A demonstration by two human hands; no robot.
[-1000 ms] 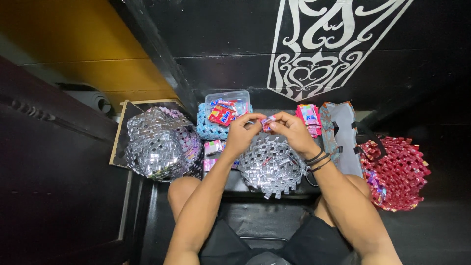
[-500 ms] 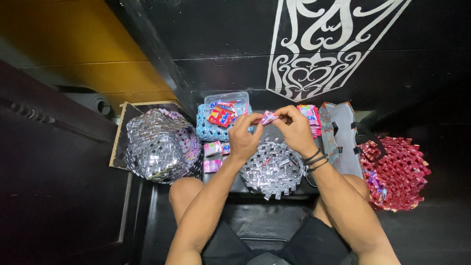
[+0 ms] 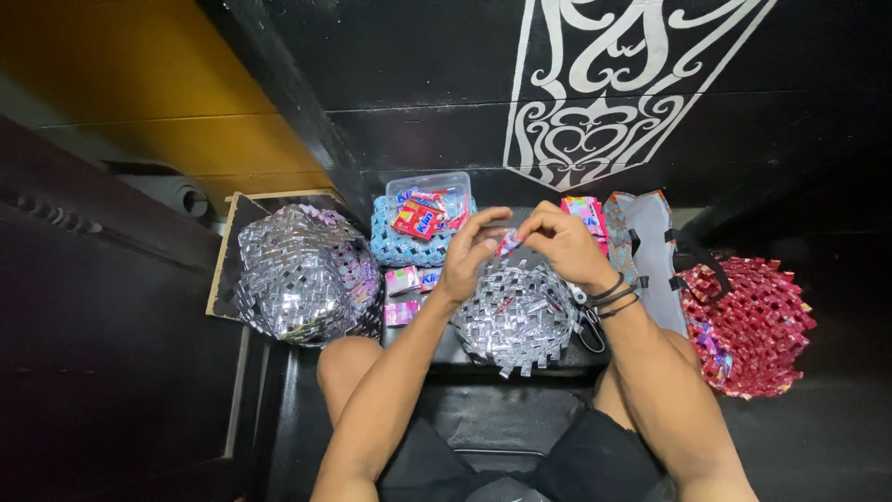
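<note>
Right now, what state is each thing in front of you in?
Left hand: fingers pinched on the pink wrapper strip.
Right hand: fingers pinched on the same strip.
Small silver woven basket: open side up, unfinished, loose ends at the rim.
Large silver woven basket: set aside on the left.
Clear tub: lidless, filled with wrappers.
Red woven bag: lying on its side.
</note>
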